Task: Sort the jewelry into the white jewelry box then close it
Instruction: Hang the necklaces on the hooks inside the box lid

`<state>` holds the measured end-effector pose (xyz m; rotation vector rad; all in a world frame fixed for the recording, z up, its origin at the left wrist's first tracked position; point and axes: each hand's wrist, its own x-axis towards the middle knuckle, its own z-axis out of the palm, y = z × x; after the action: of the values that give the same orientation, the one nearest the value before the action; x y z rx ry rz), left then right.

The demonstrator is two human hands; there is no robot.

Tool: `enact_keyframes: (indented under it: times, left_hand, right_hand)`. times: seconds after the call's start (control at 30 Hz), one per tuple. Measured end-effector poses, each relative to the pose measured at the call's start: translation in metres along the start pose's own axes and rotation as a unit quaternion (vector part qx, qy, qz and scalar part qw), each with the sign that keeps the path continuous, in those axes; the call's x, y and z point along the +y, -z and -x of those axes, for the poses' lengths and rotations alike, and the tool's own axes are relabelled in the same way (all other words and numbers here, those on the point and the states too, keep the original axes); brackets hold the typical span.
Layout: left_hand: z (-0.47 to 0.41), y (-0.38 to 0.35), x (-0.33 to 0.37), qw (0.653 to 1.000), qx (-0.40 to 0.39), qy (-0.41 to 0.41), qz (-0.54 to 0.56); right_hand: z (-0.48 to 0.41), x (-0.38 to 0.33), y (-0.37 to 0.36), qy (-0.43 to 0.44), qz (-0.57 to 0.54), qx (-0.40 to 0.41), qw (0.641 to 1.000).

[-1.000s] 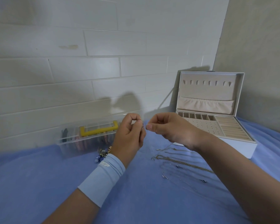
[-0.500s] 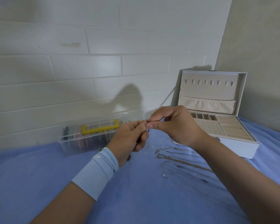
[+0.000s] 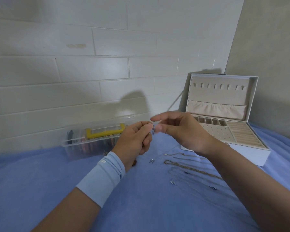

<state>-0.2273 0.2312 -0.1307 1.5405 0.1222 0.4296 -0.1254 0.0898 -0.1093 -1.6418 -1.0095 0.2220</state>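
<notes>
My left hand [image 3: 134, 139], with a pale blue wristband, pinches a small silver jewelry piece [image 3: 152, 129] at its fingertips above the blue cloth. My right hand [image 3: 179, 131] hovers just to its right, with forefinger and thumb parted and the thumb tip beside the piece. The white jewelry box [image 3: 251, 153] stands open at the right, its lid upright and its beige compartments showing. Several thin chains [image 3: 187, 167] and small clasps lie on the cloth under my right wrist. Another small silver piece [image 3: 151, 161] lies below my left hand.
A clear plastic organiser box [image 3: 77, 144] with a yellow handle [image 3: 105, 131] sits against the white brick wall behind my left hand. A blue cloth [image 3: 40, 181] covers the surface. A plain wall rises right behind the jewelry box.
My right forefinger and thumb, pinched together at my left fingertips half a second ago, have parted. My left hand keeps its hold on the small piece.
</notes>
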Motion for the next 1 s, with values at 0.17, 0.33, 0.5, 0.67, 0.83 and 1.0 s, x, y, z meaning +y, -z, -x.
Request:
enact_keyframes:
  times: [0.17,0.33,0.5,0.67,0.83,1.0]
  left_hand:
    - [0.003,0.003,0.005,0.997,-0.064,0.038,-0.028]
    - [0.003,0.008,0.006,0.996,-0.055,0.067,-0.037]
    - [-0.002,0.013,0.001,0.995,-0.030,0.090,-0.011]
    - [-0.005,0.017,-0.003,0.996,-0.062,0.059,-0.015]
    - [-0.008,0.021,-0.004,0.990,-0.030,-0.037,-0.135]
    - [-0.007,0.022,-0.004,0.977,-0.038,-0.093,-0.190]
  right_hand:
    - [0.001,0.003,0.000,0.072,-0.002,0.008,0.997]
    - [0.003,0.002,0.003,0.125,0.072,0.018,0.989]
    - [0.007,-0.005,-0.001,0.080,0.130,0.009,0.988]
    - [0.005,-0.004,0.005,-0.002,0.133,-0.022,0.991]
    - [0.004,-0.005,0.007,-0.036,0.157,-0.071,0.984]
    - [0.007,-0.002,0.003,-0.063,0.138,-0.114,0.982]
